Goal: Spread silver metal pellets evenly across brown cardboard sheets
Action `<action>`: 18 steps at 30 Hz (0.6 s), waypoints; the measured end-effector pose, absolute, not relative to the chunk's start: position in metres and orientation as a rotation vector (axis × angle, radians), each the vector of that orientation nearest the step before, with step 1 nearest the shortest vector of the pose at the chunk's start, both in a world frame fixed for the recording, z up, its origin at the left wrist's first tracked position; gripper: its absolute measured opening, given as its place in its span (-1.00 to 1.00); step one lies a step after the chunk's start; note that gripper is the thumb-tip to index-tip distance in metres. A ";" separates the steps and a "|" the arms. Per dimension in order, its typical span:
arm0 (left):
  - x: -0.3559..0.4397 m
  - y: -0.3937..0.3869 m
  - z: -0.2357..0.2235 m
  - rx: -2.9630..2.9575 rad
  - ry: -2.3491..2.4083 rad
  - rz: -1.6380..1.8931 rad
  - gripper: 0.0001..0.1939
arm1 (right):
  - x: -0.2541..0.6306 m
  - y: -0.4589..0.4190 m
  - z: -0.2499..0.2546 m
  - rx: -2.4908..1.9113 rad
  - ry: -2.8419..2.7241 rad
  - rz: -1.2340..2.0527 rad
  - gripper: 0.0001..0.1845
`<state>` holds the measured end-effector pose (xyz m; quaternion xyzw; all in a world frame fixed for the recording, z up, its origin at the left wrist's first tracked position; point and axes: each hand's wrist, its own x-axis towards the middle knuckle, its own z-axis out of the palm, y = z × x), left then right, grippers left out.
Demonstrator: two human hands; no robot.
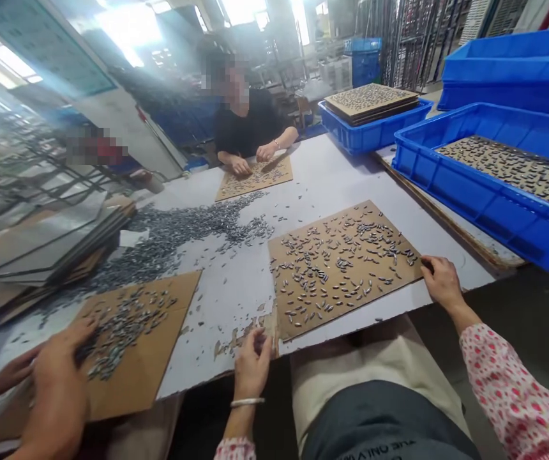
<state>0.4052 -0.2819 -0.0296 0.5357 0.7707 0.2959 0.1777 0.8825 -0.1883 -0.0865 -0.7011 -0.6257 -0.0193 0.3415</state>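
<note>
A brown cardboard sheet point(298, 313) lies in front of me, scattered with small, dark grey, elongated shiny pieces point(344, 263). At the sheet's right corner my right hand point(442, 281) is closed, its fingers and thumb gripping the edge. Left of the sheet's near corner is my left hand point(251, 364), by the table edge, with a metal bangle at the wrist. Its fingers curl in towards the thumb; whatever they may hold is hidden. The white tabletop point(226, 281) under the sheet is worn and torn near that hand.
A large heap of the same pieces point(183, 227) spreads across the table. To the left, another person's hands point(64, 351) work over a second sheet point(150, 370). Opposite, a person point(250, 121) handles a third sheet point(236, 188). Blue crates point(466, 191) with filled sheets stand right.
</note>
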 end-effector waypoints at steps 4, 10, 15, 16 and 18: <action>0.428 -0.281 -0.029 1.526 2.104 0.794 -0.55 | 0.883 -0.197 -0.084 -1.824 -1.659 -0.056 -0.70; 0.433 -0.284 -0.036 1.566 2.114 0.802 -0.64 | 0.881 -0.207 -0.079 -1.821 -1.652 -0.052 -0.70; 0.432 -0.302 -0.043 1.548 2.102 0.760 -0.67 | 0.883 -0.218 -0.075 -1.868 -1.642 -0.008 -0.69; 0.431 -0.306 -0.045 1.540 2.099 0.750 -0.68 | 0.885 -0.221 -0.072 -1.879 -1.644 0.000 -0.68; 0.427 -0.311 -0.045 1.540 2.075 0.715 -0.69 | 0.890 -0.226 -0.066 -1.901 -1.660 0.023 -0.64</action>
